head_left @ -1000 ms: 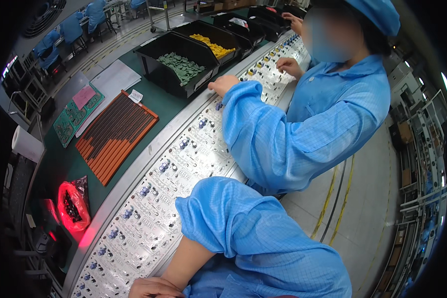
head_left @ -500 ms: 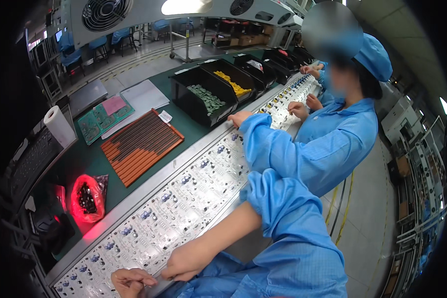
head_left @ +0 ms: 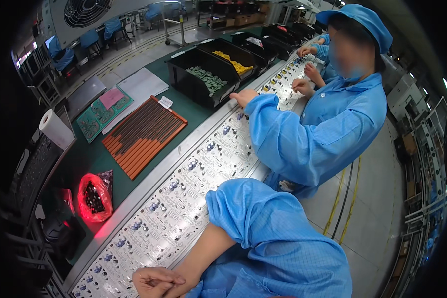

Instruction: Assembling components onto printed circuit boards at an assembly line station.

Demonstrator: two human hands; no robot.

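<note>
My left hand point(head_left: 153, 281) is at the lower edge, over the near side of the white circuit boards point(head_left: 156, 226). Its fingers are curled and pressed together toward my right wrist; whatever lies between them, if anything, is too small to make out. From the blue sleeve my bare right forearm reaches down to my right hand point(head_left: 183, 285), partly behind the left one. The right fingers are hidden. The boards lie in a long row on a metal conveyor rail point(head_left: 134, 206), carrying blue and black round capacitors point(head_left: 154, 205) and other small parts.
Left of the rail are a red bag of dark parts point(head_left: 95, 198), an orange tray of dark strips point(head_left: 144, 136), green boards point(head_left: 97, 120) and a paper roll point(head_left: 54, 126). Black bins point(head_left: 193, 82) stand beyond. At the right, a co-worker's hand point(head_left: 246, 97) rests by the rail.
My right hand has drawn back toward the lower edge, beside my left hand, and its fingers are now hidden. The view has shifted slightly. The co-worker's head has turned.
</note>
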